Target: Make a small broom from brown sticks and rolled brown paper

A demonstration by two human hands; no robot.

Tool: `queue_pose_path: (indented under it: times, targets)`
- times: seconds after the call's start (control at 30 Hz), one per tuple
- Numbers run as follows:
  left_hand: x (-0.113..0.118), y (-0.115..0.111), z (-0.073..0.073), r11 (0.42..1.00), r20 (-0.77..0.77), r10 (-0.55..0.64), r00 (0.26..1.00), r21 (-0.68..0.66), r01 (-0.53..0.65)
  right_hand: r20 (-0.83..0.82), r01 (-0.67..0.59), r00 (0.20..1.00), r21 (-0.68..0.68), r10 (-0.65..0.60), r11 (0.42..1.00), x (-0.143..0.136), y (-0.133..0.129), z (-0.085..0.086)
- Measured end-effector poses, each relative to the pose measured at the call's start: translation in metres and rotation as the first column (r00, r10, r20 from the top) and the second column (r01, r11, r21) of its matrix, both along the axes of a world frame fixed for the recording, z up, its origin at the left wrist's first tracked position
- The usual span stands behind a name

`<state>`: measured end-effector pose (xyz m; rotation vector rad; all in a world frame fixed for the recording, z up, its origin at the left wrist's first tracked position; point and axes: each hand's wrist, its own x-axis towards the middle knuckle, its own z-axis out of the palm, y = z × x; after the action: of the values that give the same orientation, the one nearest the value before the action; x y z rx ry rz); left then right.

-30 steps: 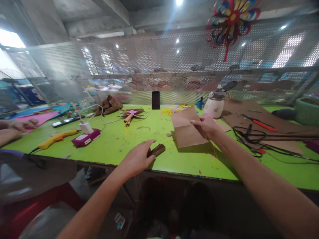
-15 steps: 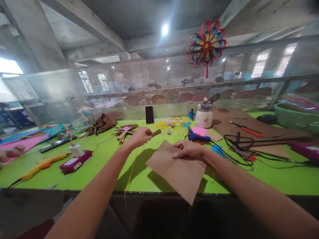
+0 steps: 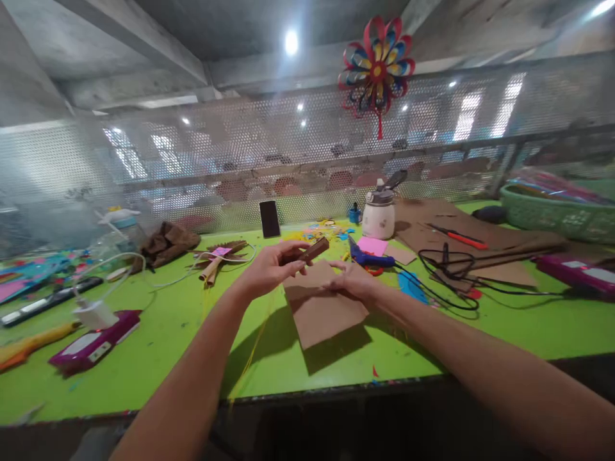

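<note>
Near the front edge of the green bench, the left hand curls around a brown strip; the right hand pinches brown paper, apparently steadying it.

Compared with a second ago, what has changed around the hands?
The left hand has raised the small brown piece up off the green table, and the brown paper has come leftward, closer to it. The right hand still holds the paper; the phone still stands upright.

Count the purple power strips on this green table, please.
2. The left power strip has a white charger plugged in; the right power strip lies in front of the green basket, running out of view.
</note>
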<state>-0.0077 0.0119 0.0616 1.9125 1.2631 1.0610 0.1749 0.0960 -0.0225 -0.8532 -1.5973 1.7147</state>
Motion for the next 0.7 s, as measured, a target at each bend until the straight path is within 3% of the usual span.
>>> queue_pose_path:
  times: [0.17,0.3,0.4,0.53,0.7]
  targets:
    - [-0.017,0.004,-0.01,0.994,-0.132,0.034,0.991,-0.097,-0.047,-0.059,0.031,0.998,0.021,-0.029,0.999,0.002,-0.006,0.004]
    - [-0.018,0.006,-0.015,0.995,-0.179,0.049,0.983,-0.081,-0.064,-0.154,0.09,0.984,0.026,-0.085,0.996,0.004,-0.007,0.009]
    - [-0.02,0.008,-0.018,0.997,-0.254,-0.002,0.967,-0.073,-0.018,-0.135,0.066,0.989,0.002,-0.065,0.998,0.004,-0.006,0.009]
    - [-0.02,0.01,-0.022,0.988,-0.393,-0.09,0.915,-0.148,0.034,0.075,0.011,0.997,0.084,-0.017,0.996,0.004,-0.008,0.008]
    - [-0.014,0.009,-0.023,0.962,-0.513,-0.173,0.841,-0.273,0.031,0.374,-0.107,0.927,0.183,0.031,0.977,0.013,-0.005,0.015]
